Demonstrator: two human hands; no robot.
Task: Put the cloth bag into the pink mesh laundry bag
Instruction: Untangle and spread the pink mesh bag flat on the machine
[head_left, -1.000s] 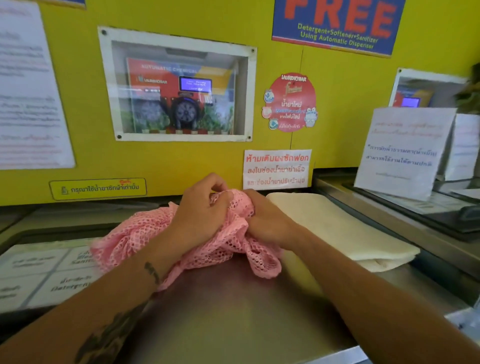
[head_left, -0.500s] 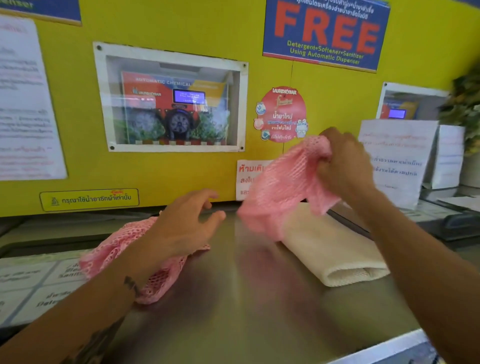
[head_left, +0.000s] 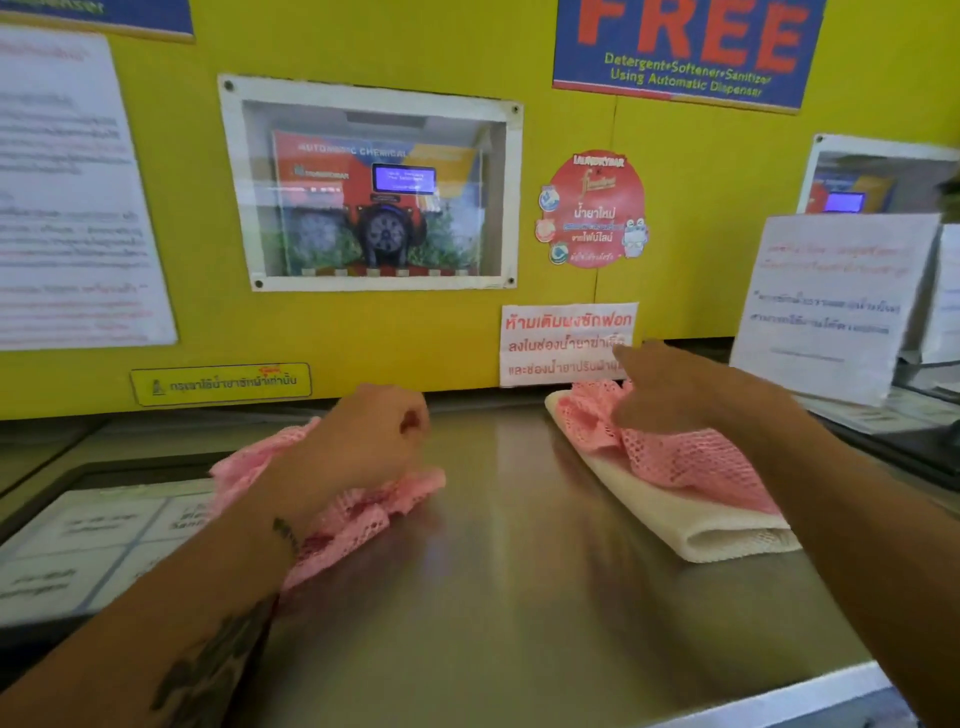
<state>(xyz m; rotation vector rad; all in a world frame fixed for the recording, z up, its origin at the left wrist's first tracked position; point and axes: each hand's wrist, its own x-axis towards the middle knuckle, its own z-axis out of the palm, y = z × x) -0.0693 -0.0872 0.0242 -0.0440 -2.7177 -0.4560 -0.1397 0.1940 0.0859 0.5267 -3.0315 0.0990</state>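
My left hand (head_left: 371, 441) fisted over a crumpled pink mesh laundry bag (head_left: 358, 512), my right hand (head_left: 675, 387) spread above another pink mesh piece (head_left: 685, 457) lying on the folded cream cloth bag (head_left: 691, 525), steel counter (head_left: 519, 597).

1. Steel table (head_left: 519, 597), shiny, bare in the middle.
2. Yellow wall (head_left: 415, 332) behind the table.
3. White-framed window (head_left: 370, 184) in the wall, dispenser with a blue screen (head_left: 403, 179) inside.
4. Blue sign (head_left: 685, 49), red "FREE", top right.
5. Round red sticker (head_left: 595, 210) right of the window.
6. White notice (head_left: 563, 343) with red Thai text, below the sticker.
7. Yellow label (head_left: 221, 383), low left on the wall.
8. White paper sheet (head_left: 72, 192), far left.
9. Propped paper notice (head_left: 826, 306), far right.
10. Label panel (head_left: 67, 551) at the table's left edge.
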